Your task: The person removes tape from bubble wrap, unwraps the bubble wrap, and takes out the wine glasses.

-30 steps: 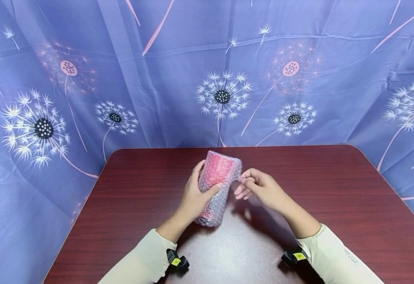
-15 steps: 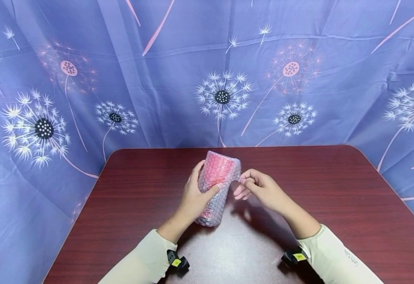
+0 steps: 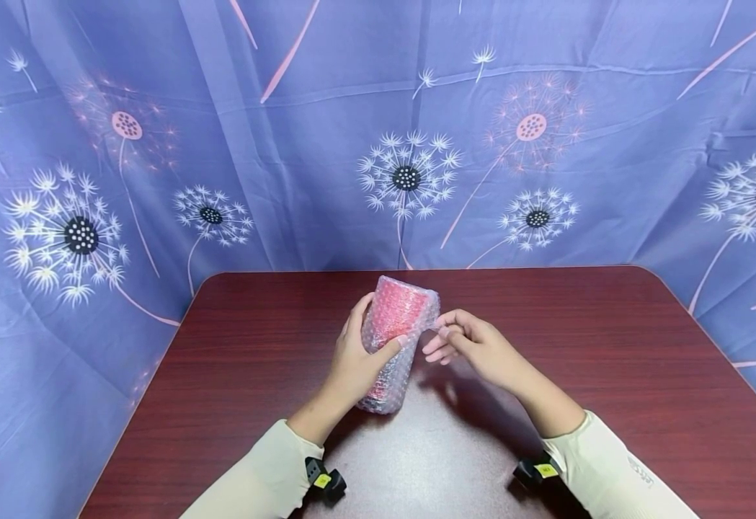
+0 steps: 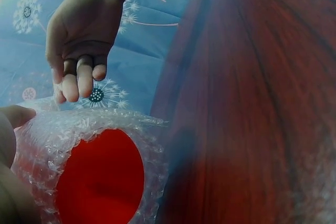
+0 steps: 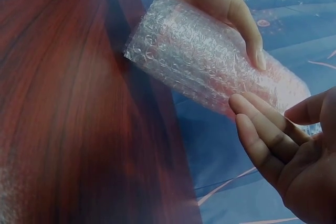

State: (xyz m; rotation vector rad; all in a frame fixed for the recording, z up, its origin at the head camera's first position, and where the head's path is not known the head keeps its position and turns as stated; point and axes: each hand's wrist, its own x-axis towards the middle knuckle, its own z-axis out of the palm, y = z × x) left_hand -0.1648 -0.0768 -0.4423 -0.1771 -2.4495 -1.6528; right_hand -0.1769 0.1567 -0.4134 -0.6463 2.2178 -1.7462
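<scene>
A red cylinder (image 4: pixel 102 182) wrapped in bubble wrap (image 3: pixel 396 375) is held tilted over the table in the head view. My left hand (image 3: pixel 354 360) grips its side, with the thumb across the front and the other fingers mostly hidden behind. To the right, my right hand (image 3: pixel 478 346) pinches the loose edge of the wrap between thumb and index finger near the top. Its other fingers extend loosely, as the right wrist view shows. A round, plain red end of the cylinder shows inside the wrap in the left wrist view.
The dark red wooden table (image 3: pixel 611 346) lies beneath both hands. A blue cloth with dandelion prints (image 3: pixel 313 158) hangs behind and beside it. Each sleeve carries a black wrist camera, such as the left camera (image 3: pixel 327 481).
My right hand has shifted slightly left, toward the wrapped cylinder, with the wrap's edge still pinched. The left hand and the cylinder have hardly moved.
</scene>
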